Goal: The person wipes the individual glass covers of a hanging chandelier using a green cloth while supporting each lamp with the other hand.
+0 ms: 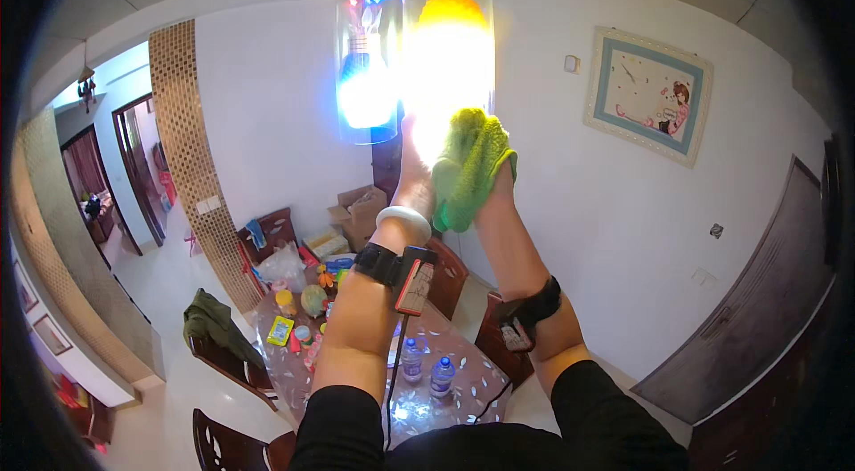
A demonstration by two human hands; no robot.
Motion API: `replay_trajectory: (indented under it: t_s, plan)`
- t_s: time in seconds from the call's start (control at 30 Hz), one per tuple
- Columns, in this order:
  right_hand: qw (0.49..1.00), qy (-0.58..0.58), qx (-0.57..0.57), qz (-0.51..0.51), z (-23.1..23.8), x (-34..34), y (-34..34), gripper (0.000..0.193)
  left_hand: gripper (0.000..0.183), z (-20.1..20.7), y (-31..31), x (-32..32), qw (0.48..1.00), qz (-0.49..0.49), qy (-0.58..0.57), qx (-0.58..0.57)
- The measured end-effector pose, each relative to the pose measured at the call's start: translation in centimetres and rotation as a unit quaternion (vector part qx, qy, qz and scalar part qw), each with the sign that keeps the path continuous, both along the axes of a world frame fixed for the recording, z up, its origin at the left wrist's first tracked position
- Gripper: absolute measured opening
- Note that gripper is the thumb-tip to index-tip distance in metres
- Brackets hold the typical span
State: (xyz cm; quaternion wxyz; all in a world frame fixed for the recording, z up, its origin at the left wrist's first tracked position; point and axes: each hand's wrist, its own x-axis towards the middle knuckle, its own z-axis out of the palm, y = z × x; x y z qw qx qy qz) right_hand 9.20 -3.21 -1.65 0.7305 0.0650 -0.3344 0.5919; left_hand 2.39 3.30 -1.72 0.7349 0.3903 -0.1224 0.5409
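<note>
Both my arms reach up to a lit pendant lamp [448,44] with a clear glass shade and a glowing yellow-white bulb. A green cloth [472,164] is bunched in my right hand [504,179], pressed against the lower right of the shade. The cloth covers most of that hand's fingers. My left hand [419,149] is raised along the lower left of the same shade. Glare washes out its fingers, so their grip does not show. A white bangle [405,221] circles my left wrist.
Close on the left hangs a second lit pendant lamp [366,70]. Below me stands a dining table [365,413] with plastic bottles [442,377], a melon [313,300] and packets, ringed by wooden chairs [236,364]. A cardboard box [359,215] sits behind; a framed clock [648,95] hangs right.
</note>
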Motion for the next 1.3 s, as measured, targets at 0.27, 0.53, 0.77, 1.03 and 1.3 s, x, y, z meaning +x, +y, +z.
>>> replay_trajectory:
  t_s: [0.27,0.53,0.77,1.03,1.3]
  plan:
    - [0.979,-0.140,-0.031,-0.143,-1.9,0.6,1.5,0.032,0.054,-0.7,-0.6,0.7,0.999,-0.031,0.035,-0.028]
    - [0.968,-0.184,-0.021,-0.168,-0.8,1.3,0.6,0.023,0.053,-2.1,1.4,2.4,0.999,-0.010,0.035,0.028]
    - [0.987,-0.142,-0.045,-0.068,-1.5,-0.1,0.2,0.019,0.068,-0.1,-0.1,-0.6,1.000,-0.001,0.029,0.012]
    - [0.905,-0.173,-0.028,-0.388,0.3,0.0,-4.0,0.026,0.094,1.3,-2.5,-0.7,0.992,0.063,-0.002,0.107]
    - [0.651,-0.439,0.246,-0.569,1.2,-0.9,-2.9,0.030,0.066,0.6,-0.4,-1.0,0.990,-0.131,0.042,0.031]
